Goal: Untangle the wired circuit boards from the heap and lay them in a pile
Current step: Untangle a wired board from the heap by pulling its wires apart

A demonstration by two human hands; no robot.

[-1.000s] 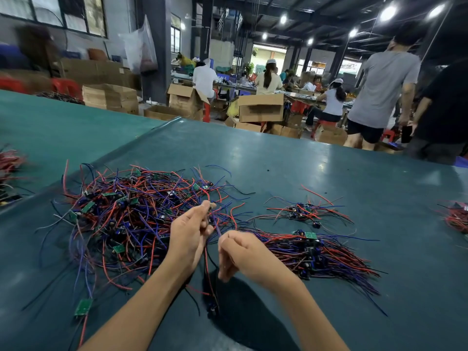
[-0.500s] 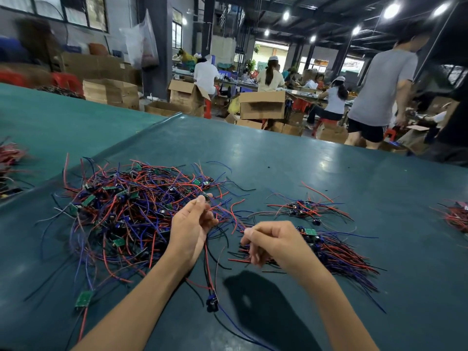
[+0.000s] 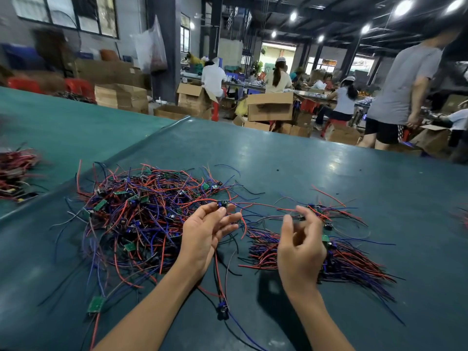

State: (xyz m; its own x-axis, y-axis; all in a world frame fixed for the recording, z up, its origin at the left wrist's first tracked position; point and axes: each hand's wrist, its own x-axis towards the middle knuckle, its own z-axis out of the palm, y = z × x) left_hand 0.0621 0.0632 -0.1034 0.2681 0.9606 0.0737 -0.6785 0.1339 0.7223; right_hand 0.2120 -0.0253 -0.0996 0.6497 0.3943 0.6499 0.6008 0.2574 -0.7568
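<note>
A tangled heap (image 3: 141, 219) of red, blue and black wires with small green circuit boards lies on the teal table (image 3: 291, 168). Right of it lies a straighter pile (image 3: 354, 262) of wired boards. My left hand (image 3: 205, 234) is palm up between them. Its thumb and fingertips pinch a small board with a blue part (image 3: 222, 204). A red wire (image 3: 263, 206) runs from that board to the fingertips of my right hand (image 3: 301, 249). That hand hovers over the pile's left end, its fingers loosely curled and its thumb apart from them.
A loose blue part (image 3: 222, 309) and a green board (image 3: 95, 305) lie near my forearms. A small wire cluster (image 3: 319, 211) sits behind the pile. More bundles lie at far left (image 3: 15, 171) and the right edge (image 3: 463, 215). A person (image 3: 402, 87) stands past the far edge among cardboard boxes (image 3: 269, 106).
My left hand turned palm up and lifted a board from the heap. My right hand moved right and its fist loosened, with the red wire drawn out between the hands.
</note>
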